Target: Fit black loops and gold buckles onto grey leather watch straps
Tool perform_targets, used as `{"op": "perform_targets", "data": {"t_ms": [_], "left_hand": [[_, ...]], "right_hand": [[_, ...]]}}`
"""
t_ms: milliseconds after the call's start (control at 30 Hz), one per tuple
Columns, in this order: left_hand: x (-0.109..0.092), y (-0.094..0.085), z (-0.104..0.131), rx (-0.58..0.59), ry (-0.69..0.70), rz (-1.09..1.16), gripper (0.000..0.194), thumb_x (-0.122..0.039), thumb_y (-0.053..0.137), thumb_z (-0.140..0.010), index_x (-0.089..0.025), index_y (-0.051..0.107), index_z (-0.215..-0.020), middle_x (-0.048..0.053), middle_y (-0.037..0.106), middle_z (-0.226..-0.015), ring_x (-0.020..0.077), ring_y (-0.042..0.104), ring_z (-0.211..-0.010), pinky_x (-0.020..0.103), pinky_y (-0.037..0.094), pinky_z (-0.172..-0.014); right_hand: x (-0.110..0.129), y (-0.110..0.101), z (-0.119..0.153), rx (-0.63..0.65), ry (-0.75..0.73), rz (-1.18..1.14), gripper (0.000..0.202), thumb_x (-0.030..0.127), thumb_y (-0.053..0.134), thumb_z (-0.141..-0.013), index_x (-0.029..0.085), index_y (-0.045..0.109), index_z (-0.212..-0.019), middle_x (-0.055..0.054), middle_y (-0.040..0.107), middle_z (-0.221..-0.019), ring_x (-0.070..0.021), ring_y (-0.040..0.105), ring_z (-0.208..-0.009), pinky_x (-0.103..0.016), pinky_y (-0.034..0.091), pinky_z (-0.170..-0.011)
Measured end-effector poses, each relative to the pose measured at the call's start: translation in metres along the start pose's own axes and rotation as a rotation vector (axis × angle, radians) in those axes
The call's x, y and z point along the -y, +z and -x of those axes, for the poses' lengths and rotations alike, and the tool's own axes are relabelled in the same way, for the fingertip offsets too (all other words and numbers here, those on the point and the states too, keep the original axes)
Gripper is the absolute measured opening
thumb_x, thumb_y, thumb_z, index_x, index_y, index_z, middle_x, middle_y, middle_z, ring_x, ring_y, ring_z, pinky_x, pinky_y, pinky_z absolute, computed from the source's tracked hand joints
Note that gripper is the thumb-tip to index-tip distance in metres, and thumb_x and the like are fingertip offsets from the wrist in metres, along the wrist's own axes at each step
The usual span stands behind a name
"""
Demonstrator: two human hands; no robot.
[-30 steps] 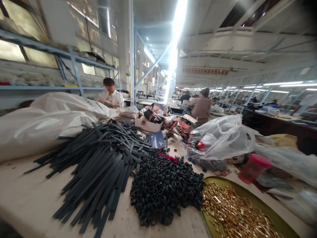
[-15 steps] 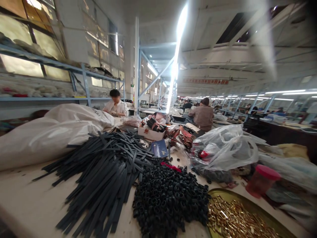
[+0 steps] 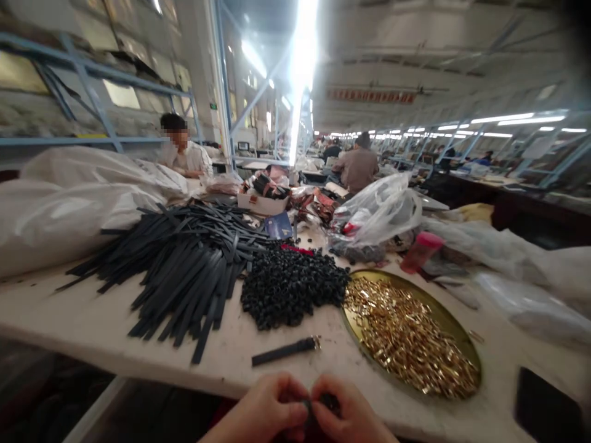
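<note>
Fingers of the left hand (image 3: 277, 406) and right hand (image 3: 345, 409) are being pinched around a small dark piece (image 3: 308, 405), on the near side of the buckled strap (image 3: 284, 352), which is being borne crosswise, plain end nearer the left hand.

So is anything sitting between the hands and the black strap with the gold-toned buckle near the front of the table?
Nothing visible: only bare tabletop separates the left hand and right hand from the strap. The heap of black loops lies beyond it, and the tray off to the right.
</note>
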State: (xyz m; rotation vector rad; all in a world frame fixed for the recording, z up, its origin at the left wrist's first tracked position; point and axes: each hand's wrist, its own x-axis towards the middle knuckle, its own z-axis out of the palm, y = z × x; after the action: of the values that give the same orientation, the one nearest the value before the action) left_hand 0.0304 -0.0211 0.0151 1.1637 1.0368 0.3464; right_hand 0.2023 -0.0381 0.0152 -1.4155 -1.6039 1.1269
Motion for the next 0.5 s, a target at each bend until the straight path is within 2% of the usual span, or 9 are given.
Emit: {"op": "perform_targets", "data": {"t_ms": [67,133,300,500], "left_hand": [[0.002,0.006,-0.005,0.038,0.02,0.089,0.028,-0.028,0.067,-0.062,-0.011,0.055,-0.081,-0.003,0.058,-0.063,0.0093,0.054,-0.053,0.023,0.043,-0.055],[0.002,0.008,-0.007,0.072,0.034,0.129,0.032,-0.028,0.066,-0.06,-0.011,0.053,-0.084,-0.002,0.059,-0.065,0.0096,0.055,-0.054,0.023,0.043,-0.056],[-0.004,-0.003,0.001,0.163,0.068,-0.006,0.029,-0.023,0.058,-0.066,-0.011,0.054,-0.092,0.0,0.062,-0.065,0.0114,0.057,-0.058,0.021,0.039,-0.055],[-0.007,0.004,-0.003,0.062,0.046,-0.042,0.027,-0.018,0.054,-0.063,-0.012,0.055,-0.089,-0.001,0.062,-0.06,0.0121,0.056,-0.056,0.021,0.039,-0.053]], "right_hand": [[-0.004,0.002,0.02,0.062,0.018,0.074,0.004,0.018,0.056,-0.069,0.02,0.059,-0.066,0.004,0.054,-0.057,-0.0109,0.047,-0.055,-0.023,0.034,-0.051],[-0.004,-0.001,0.026,0.083,0.024,0.117,0.006,0.021,0.052,-0.073,0.019,0.058,-0.072,0.003,0.055,-0.062,-0.0117,0.047,-0.059,-0.023,0.033,-0.054],[-0.009,0.002,0.026,0.069,0.055,-0.013,0.019,0.036,0.045,-0.082,0.02,0.054,-0.082,0.003,0.051,-0.061,-0.0116,0.045,-0.056,-0.023,0.033,-0.053],[-0.025,0.012,0.028,0.03,-0.015,-0.008,0.021,0.037,0.044,-0.083,0.02,0.054,-0.078,0.0,0.054,-0.068,-0.0136,0.048,-0.064,-0.024,0.036,-0.059]]}}
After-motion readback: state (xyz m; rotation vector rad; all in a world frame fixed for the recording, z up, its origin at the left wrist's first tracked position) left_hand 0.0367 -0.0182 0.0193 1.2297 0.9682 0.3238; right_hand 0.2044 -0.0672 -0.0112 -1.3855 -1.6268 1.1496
